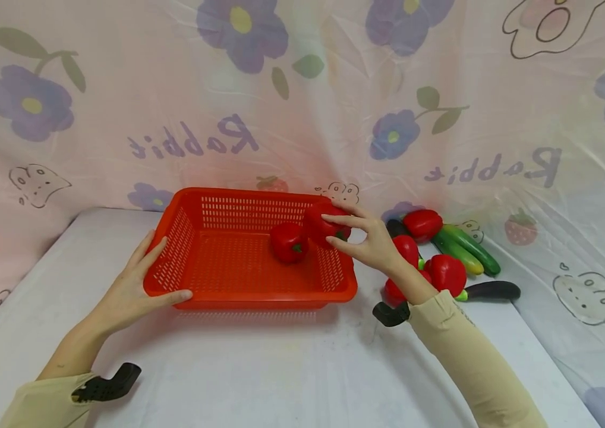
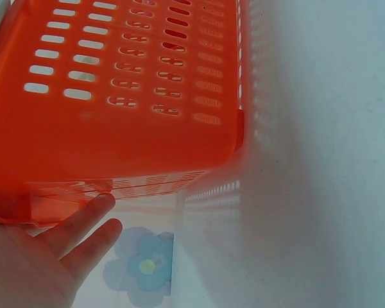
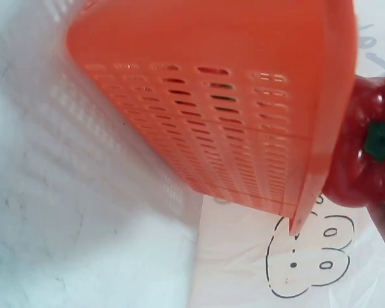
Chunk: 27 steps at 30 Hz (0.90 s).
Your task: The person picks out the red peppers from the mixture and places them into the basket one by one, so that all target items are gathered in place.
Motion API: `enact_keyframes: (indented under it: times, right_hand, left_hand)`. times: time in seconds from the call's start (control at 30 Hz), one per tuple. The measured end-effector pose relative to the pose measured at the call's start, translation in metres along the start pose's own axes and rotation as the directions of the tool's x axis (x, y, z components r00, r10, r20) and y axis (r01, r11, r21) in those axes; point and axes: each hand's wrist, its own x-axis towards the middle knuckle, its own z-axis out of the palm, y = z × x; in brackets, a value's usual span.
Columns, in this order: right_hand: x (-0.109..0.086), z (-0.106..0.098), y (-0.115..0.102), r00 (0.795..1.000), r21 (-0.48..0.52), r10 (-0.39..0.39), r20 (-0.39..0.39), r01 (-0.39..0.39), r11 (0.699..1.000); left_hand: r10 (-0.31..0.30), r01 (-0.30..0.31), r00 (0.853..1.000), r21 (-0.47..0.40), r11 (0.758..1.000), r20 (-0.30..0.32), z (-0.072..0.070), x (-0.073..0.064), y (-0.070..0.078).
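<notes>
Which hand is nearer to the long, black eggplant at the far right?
The right hand: it holds a glossy red bell pepper left of the eggplant. The left hand is farther away, at the left end of the rectangular red plastic basket.

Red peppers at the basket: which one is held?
The pepper in the right hand's grip, at the right end of the basket; the other pepper lies inside, unheld.

High head view forward and down, close wrist views, basket (image 1: 233, 258) in all.
</notes>
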Motion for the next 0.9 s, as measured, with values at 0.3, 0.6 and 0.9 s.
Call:
enact_keyframes:
  times: [0.3,0.6,0.9]
  right_hand:
    - [-0.0003,0.0063,-0.0028,0.998,0.043,-0.035,0.051,0.032,0.999]
    - [-0.0021,0.0061,-0.0053,0.988,0.031,-0.020,0.153,0.015,0.999]
    - [-0.0036,0.0100,-0.0084,0.964,0.037,0.036,0.263,-0.047,0.998]
  left_hand:
    - [0.001,-0.001,1.000,0.007,1.000,0.000,-0.0007,-0.0002,0.0001]
    - [-0.001,0.001,1.000,0.003,1.000,0.010,-0.0001,0.0016,0.0001]
    - [-0.006,0.006,1.000,-0.008,1.000,0.011,-0.0009,0.0005,0.0006]
